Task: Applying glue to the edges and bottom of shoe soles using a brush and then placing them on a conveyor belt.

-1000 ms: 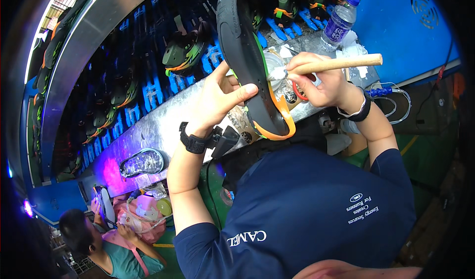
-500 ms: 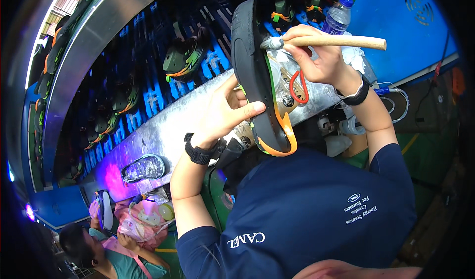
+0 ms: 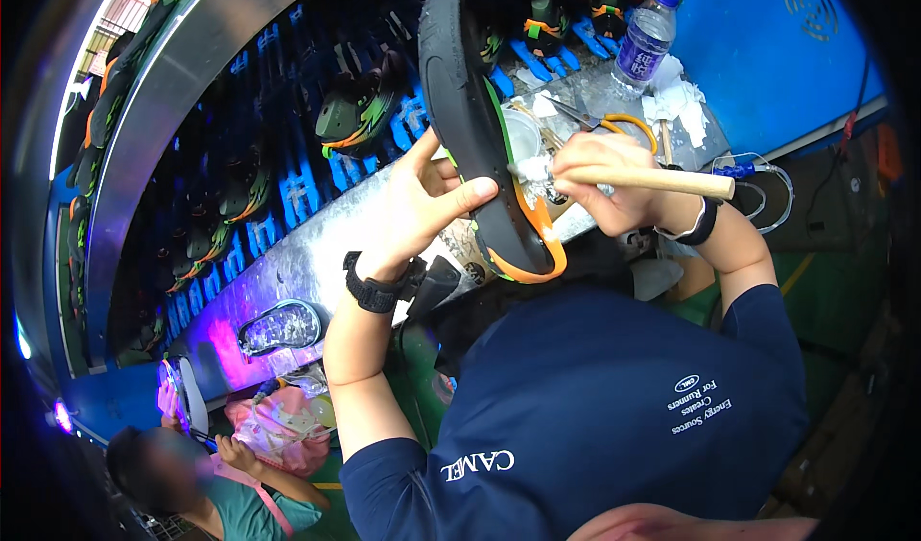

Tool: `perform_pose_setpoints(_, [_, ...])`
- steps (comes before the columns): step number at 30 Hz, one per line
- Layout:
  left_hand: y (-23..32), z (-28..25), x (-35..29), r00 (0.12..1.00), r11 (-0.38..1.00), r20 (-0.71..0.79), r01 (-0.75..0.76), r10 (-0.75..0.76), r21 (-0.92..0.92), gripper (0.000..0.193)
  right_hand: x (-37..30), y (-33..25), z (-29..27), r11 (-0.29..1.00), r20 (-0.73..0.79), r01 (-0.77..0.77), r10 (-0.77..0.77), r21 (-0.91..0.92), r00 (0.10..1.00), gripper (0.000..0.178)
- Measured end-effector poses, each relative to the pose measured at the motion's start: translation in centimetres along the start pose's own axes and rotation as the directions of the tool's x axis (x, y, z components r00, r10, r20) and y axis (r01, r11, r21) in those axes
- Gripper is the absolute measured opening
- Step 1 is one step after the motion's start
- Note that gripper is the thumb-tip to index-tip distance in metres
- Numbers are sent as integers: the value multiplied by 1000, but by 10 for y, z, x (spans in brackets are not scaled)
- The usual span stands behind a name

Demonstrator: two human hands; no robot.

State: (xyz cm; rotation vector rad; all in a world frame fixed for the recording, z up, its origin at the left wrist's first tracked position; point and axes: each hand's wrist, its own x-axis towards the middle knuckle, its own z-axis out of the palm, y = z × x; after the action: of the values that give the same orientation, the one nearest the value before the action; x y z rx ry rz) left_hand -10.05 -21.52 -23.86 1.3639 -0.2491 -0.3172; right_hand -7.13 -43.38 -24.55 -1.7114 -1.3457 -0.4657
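A black shoe sole (image 3: pixel 472 124) with a green and orange rim stands nearly upright in front of me, its orange end lowest. My left hand (image 3: pixel 427 200) is closed around its left side, with the thumb pressed across the sole. In my right hand (image 3: pixel 609 181) is a brush (image 3: pixel 662 178) with a thick, pale wooden handle, held almost level. Its whitish bristle end lies at the sole's right edge, just above the orange part. Whether the bristles touch the rim I cannot tell. Behind the brush, a whitish cup (image 3: pixel 521 134) stands on the metal bench.
Orange-handled scissors (image 3: pixel 628 127), a water bottle (image 3: pixel 645 47) and crumpled white paper (image 3: pixel 676 95) lie right on the bench (image 3: pixel 288 274). Shoes (image 3: pixel 355 109) sit on blue racks beyond. A sole-shaped piece (image 3: pixel 280 327) lies left. Another person (image 3: pixel 225 479) at lower left handles a sole.
The sole has shifted left and slightly up with my left hand. The brush has moved down along its right edge toward the orange end. More of the scissors and bottle shows.
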Motion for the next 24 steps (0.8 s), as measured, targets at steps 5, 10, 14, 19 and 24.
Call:
perform_pose_setpoints(5, [2,2,1,999,999,-35,-21,22,42,60,-17,-18,-3,985,79,-145,138,96,987,11])
perform_pose_setpoints(10, [7,6,5,998,996,-43,-32,36,89,59,-29,-24,-10,951,125,-243,222,189,967,13])
perform_pose_setpoints(14, [10,10,17,998,998,-39,-40,42,56,57,-36,-12,-17,903,102,-364,350,228,931,10])
perform_pose_setpoints(19, [22,19,34,999,990,-3,-32,33,135,57,-36,9,-33,949,-275,-204,268,239,923,9])
perform_pose_setpoints(24, [45,52,50,997,987,-17,-70,73,147,59,-68,-4,-69,817,-496,-181,491,547,716,17])
